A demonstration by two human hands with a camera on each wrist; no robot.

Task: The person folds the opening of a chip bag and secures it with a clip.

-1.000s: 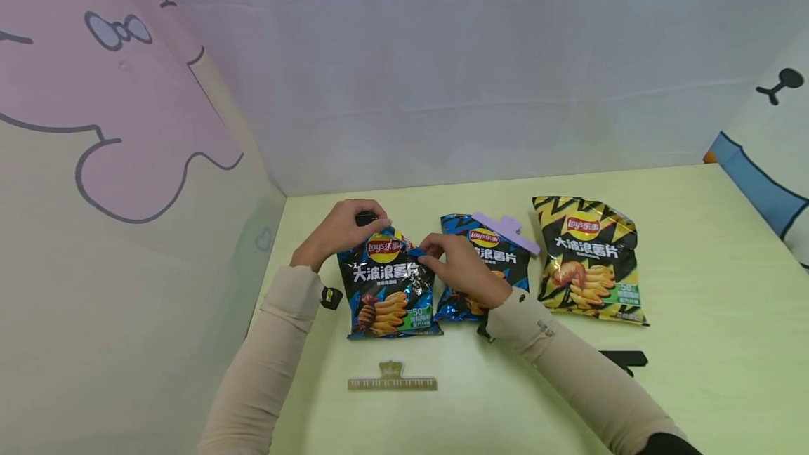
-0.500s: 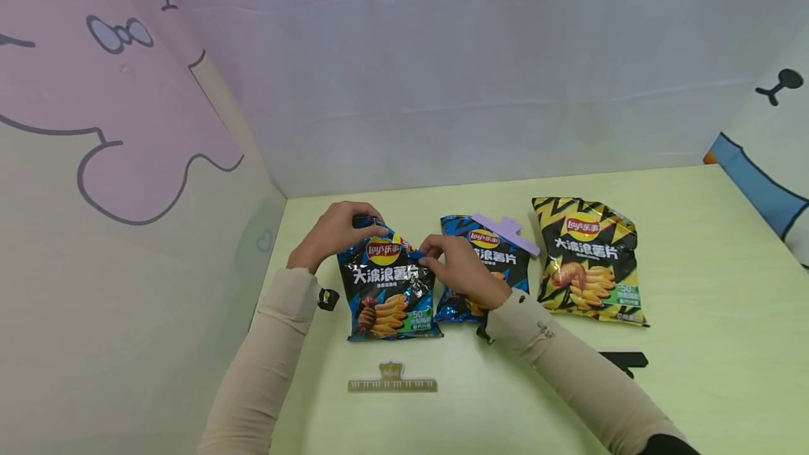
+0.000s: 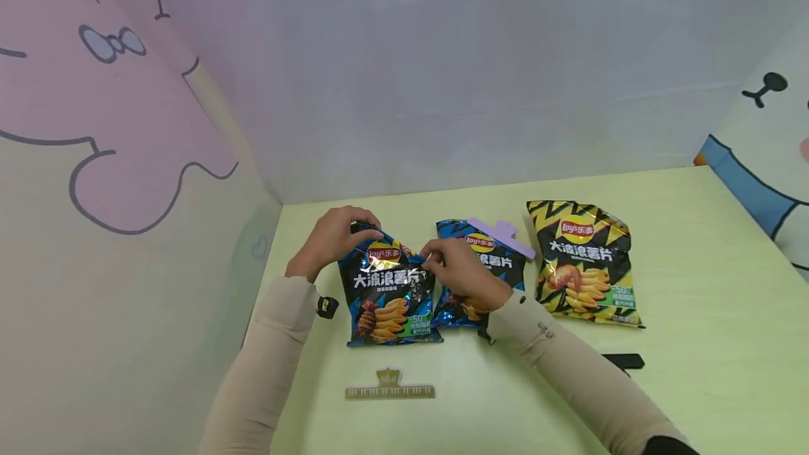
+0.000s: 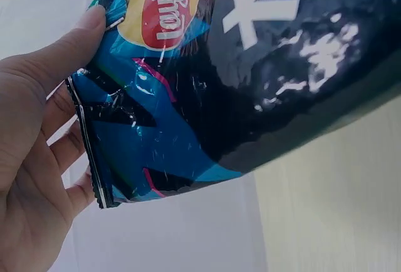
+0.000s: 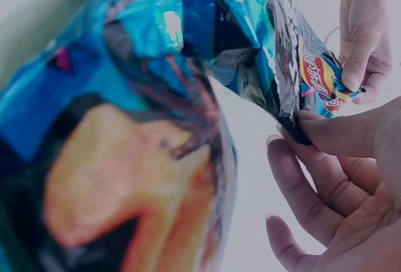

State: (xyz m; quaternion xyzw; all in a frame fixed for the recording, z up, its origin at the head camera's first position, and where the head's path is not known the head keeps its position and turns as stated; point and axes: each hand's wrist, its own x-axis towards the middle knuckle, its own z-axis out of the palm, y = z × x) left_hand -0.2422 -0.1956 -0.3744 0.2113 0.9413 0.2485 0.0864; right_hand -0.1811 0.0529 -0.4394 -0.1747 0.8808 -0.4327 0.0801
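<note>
In the head view, a blue-and-black potato chip bag [image 3: 385,293] stands between both hands, printed front toward me. My left hand [image 3: 331,241] grips its upper left edge, thumb on the front and fingers behind, as the left wrist view also shows on the bag [image 4: 169,109]. The upper right corner is pinched between thumb and forefinger of my right hand [image 3: 464,269]. In the right wrist view, that hand [image 5: 351,190] has its other fingers loosely bent below the corner. Behind the right hand lies a second blue chip bag [image 3: 509,272], partly covered, with a purple clip [image 3: 503,236] across its top.
A yellow-and-black chip bag [image 3: 584,265] lies farther right on the pale yellow table [image 3: 708,286]. Nearer me is a gold sealing clip [image 3: 390,388] with a piano-key pattern. A black clip [image 3: 624,361] shows beside the right sleeve. A wall [image 3: 139,314] rises at the left.
The left hand's thumb has shifted slightly back along the bag's top edge. The right hand keeps its pinch at the corner. The head view has tilted a little.
</note>
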